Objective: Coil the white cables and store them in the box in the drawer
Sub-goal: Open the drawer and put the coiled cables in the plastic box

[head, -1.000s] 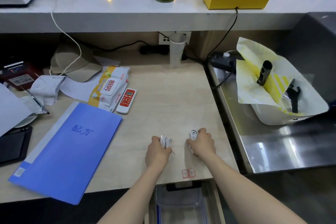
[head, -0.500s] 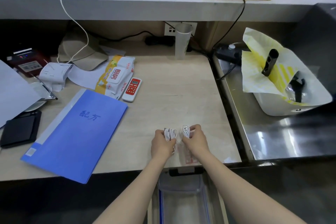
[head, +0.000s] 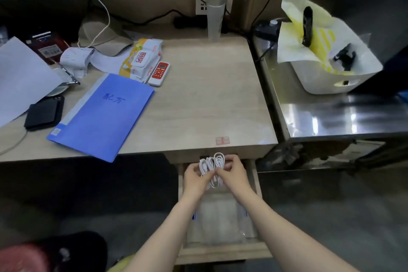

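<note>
The left hand [head: 195,178] and the right hand [head: 231,173] are pressed together over the open drawer [head: 223,249], each pinching a bundle of coiled white cables [head: 212,164] between fingers and thumb. The two bundles touch, held in the air above the back end of the drawer, just below the desk's front edge. Beneath the forearms lies the clear plastic box [head: 218,221], which fills most of the drawer; I cannot tell for sure whether a lid covers it, as the plastic is blurred.

The risk, as I judge it, is that the coils spring loose once released: nothing visibly ties them, so a slack grip would let loops unwind and tangle together, or a tail drape over the drawer wall and catch when it shuts. A covered box would also block the drop.

The bundles' long axis runs roughly away from the drawer front toward the desk, loop ends pointing up and away, loose tails hanging toward the box.
</note>
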Action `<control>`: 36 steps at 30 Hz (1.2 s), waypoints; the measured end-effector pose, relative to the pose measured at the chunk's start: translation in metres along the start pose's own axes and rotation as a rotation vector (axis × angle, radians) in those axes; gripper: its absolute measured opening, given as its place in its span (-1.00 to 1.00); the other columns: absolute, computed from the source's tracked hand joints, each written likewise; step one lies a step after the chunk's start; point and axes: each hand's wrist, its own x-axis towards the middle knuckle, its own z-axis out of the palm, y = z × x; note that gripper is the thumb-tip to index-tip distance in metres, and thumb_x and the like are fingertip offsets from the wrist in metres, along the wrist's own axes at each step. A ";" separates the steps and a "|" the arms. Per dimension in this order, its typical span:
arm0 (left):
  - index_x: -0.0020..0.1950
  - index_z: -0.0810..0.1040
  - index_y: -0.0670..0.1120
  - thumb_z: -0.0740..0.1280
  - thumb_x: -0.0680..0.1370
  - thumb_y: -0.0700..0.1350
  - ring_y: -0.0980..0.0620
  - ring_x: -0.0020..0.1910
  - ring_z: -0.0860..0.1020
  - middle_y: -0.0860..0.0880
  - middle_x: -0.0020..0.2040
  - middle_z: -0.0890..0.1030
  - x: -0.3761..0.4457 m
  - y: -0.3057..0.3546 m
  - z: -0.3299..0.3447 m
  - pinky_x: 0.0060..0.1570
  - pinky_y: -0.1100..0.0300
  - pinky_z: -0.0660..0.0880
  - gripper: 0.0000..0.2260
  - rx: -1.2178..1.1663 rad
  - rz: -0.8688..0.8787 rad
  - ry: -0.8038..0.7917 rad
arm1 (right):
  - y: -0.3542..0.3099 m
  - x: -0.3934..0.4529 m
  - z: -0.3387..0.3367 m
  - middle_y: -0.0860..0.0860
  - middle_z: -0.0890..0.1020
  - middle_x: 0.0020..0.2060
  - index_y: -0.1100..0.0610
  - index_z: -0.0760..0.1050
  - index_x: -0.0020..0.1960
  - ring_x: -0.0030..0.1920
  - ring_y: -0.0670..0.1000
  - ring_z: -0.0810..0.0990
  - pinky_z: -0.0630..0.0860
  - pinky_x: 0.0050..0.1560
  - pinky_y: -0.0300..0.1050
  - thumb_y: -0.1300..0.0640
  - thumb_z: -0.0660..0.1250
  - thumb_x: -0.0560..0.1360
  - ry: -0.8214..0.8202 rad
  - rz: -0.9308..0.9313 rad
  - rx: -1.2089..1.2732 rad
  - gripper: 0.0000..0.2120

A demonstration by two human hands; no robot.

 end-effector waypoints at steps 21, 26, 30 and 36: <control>0.15 0.61 -0.15 0.23 0.67 -0.14 -0.24 0.06 0.66 -0.23 0.06 0.71 0.038 -0.218 0.026 0.16 -0.17 0.56 -0.81 0.131 -0.391 -0.108 | 0.236 0.015 0.044 -0.07 0.60 -0.27 0.08 0.46 0.12 -0.24 -0.08 0.62 0.50 -0.25 -0.27 0.29 0.43 0.44 -0.040 0.245 -0.178 -0.69; -0.08 0.63 -0.20 0.20 0.61 -0.30 -0.16 -0.15 0.62 -0.38 0.01 0.68 0.071 -0.244 0.036 -0.11 0.03 0.51 -0.78 0.154 -0.328 -0.112 | 0.261 0.049 0.061 -0.02 0.65 -0.16 0.02 0.44 0.08 -0.08 0.07 0.67 0.59 -0.02 -0.03 0.24 0.43 0.42 -0.056 0.267 -0.252 -0.70; -0.18 0.60 -0.14 0.19 0.61 -0.31 -0.19 -0.13 0.63 -0.39 0.02 0.67 0.087 -0.259 0.041 -0.08 -0.01 0.53 -0.74 0.215 -0.296 -0.110 | 0.276 0.063 0.071 0.04 0.68 -0.03 -0.01 0.37 0.03 -0.01 0.10 0.66 0.57 0.02 -0.04 0.25 0.38 0.43 -0.063 0.286 -0.304 -0.70; -0.04 0.58 -0.18 0.20 0.66 -0.24 -0.18 -0.08 0.63 -0.31 0.02 0.68 0.091 -0.272 0.038 0.00 -0.04 0.56 -0.82 0.321 -0.251 -0.022 | 0.282 0.060 0.074 0.04 0.65 -0.02 0.03 0.39 0.14 -0.05 0.13 0.61 0.46 -0.13 -0.11 0.21 0.30 0.49 -0.080 0.275 -0.433 -0.74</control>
